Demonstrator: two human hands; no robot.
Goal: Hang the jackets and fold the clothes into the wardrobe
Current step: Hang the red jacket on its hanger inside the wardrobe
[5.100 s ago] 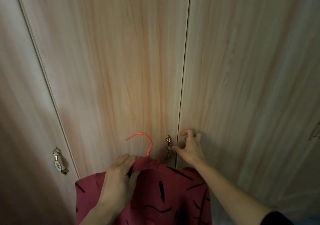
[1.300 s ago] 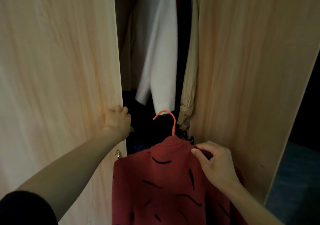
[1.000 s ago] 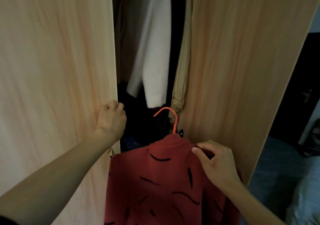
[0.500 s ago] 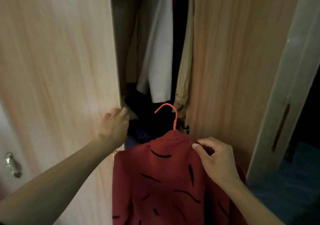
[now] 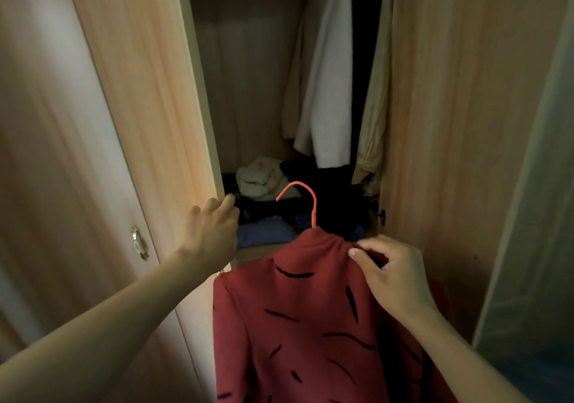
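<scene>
Door (image 5: 149,107) wider (left fingers (image 5: 219,206) gripping it), coats (image 5: 329,91), clothes (image 5: 261,178) inside, right fingers (image 5: 362,255) pinching jacket (image 5: 304,325)

R hand (image 5: 394,278) grips red jacket (image 5: 304,325) on orange hanger (image 5: 314,206); L hand (image 5: 211,234) holds wardrobe door (image 5: 149,107) edge.

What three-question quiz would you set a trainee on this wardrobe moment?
1. True or false: the red jacket already hangs on a rail inside the wardrobe.
2. What does the left hand hold? A) the orange hanger hook B) the edge of the left wardrobe door C) the white coat
3. Fill in: the right hand pinches the red jacket near its ____.

Key: 1 false, it is held out in front of the opening; 2 B; 3 collar.
</scene>
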